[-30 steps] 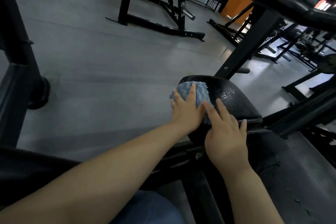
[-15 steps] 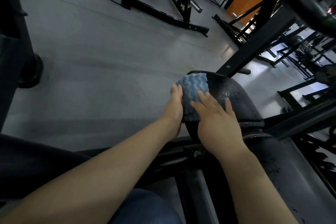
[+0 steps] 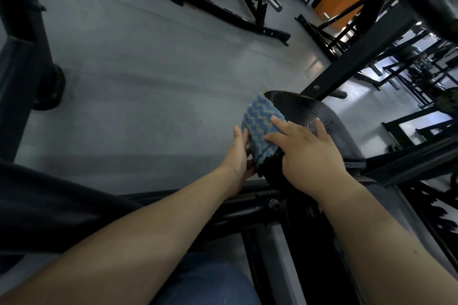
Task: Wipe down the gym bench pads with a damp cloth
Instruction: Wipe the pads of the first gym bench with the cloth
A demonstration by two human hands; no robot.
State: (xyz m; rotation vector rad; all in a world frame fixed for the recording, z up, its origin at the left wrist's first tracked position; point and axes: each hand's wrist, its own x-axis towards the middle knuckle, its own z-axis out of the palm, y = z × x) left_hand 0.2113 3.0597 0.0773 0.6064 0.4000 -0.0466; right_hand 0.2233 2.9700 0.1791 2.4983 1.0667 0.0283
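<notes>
The blue-and-grey cloth [image 3: 260, 129] is draped over the 9 o'clock edge of the black seat pad [image 3: 322, 119], which glistens wet. It is pressed flat by the straight fingers of the right hand [image 3: 307, 153] from 3 o'clock. The left hand [image 3: 239, 153], fingers straight, touches the cloth's 9 o'clock side; grey floor [image 3: 148, 82] lies beyond.

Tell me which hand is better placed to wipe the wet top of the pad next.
Probably the right hand: its straight fingers lie on the cloth beside the wet patch on the pad. The left hand is down at the pad's side edge, steadying the cloth's hanging part.
</notes>
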